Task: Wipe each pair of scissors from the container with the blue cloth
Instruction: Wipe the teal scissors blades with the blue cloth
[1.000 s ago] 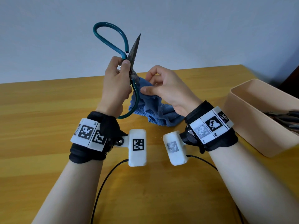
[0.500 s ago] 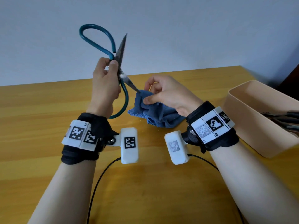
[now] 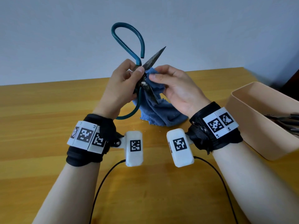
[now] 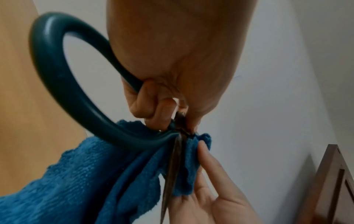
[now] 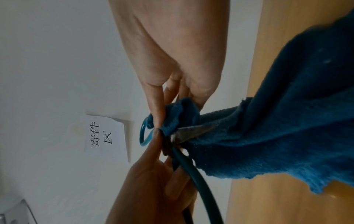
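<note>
Scissors (image 3: 153,58) with teal loop handles (image 4: 57,98) and dark, stained blades are spread wide above the table. My left hand (image 3: 119,84) grips them at the pivot, one handle loop pointing up and the other down. My right hand (image 3: 178,89) pinches a fold of the blue cloth (image 3: 161,113) against the scissors beside the pivot. The rest of the cloth hangs down to the table. In the right wrist view one blade (image 5: 193,131) pokes out over the cloth (image 5: 287,121). The left wrist view shows the blade (image 4: 172,166) edge-on between folds of cloth (image 4: 76,174).
A beige container (image 3: 252,110) stands at the right on the wooden table (image 3: 40,110), with more scissors (image 3: 288,120) inside. Black cables (image 3: 103,183) trail from the wrist cameras toward the near edge. A paper sign (image 5: 103,136) hangs on the wall.
The left hand has brought the scissors back to the right. The right hand has lifted the cloth from the lower blade's tip up to the pivot.
</note>
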Demonstrator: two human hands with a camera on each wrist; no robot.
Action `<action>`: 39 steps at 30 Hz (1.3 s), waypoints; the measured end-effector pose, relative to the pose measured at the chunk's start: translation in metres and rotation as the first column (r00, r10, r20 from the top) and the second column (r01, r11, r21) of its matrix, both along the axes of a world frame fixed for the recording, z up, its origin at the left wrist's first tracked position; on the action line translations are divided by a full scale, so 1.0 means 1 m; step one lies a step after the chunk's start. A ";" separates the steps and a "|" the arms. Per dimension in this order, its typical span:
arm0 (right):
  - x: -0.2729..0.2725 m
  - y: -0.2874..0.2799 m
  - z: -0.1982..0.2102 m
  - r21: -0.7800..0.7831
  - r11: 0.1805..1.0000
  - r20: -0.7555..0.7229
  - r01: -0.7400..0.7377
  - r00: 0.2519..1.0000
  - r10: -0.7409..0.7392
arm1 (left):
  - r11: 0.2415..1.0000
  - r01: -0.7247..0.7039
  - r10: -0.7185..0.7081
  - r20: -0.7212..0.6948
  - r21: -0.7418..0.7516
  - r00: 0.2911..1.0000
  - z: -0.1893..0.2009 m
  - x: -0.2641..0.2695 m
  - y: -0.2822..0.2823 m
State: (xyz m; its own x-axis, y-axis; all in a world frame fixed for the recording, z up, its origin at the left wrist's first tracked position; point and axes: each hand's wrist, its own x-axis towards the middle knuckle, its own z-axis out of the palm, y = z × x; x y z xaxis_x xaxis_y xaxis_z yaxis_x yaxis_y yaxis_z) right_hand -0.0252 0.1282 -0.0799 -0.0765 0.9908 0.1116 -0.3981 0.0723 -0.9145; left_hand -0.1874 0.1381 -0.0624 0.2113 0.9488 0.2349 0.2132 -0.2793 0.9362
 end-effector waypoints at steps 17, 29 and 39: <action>-0.003 0.002 -0.002 -0.045 0.980 -0.071 0.192 0.978 -0.195 | 0.998 0.057 -0.058 -0.067 -0.008 0.996 0.001 0.009 -0.005; 0.007 0.005 0.001 -0.039 0.962 -0.043 0.271 0.961 -0.273 | 0.997 0.057 -0.061 -0.081 -0.056 0.995 -0.001 0.010 -0.003; 0.007 0.003 0.001 -0.053 0.967 0.025 0.251 0.968 -0.250 | 0.997 0.040 -0.042 -0.046 -0.060 0.998 -0.005 0.014 -0.004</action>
State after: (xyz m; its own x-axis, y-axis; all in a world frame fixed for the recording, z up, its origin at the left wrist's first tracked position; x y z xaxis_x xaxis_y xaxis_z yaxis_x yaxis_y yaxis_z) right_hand -0.0179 0.1312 -0.0787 0.1732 0.9832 0.0573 -0.3572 0.1169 -0.9267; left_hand -0.1736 0.1341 -0.0671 0.2597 0.9511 0.1673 0.2469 -0.2329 0.9406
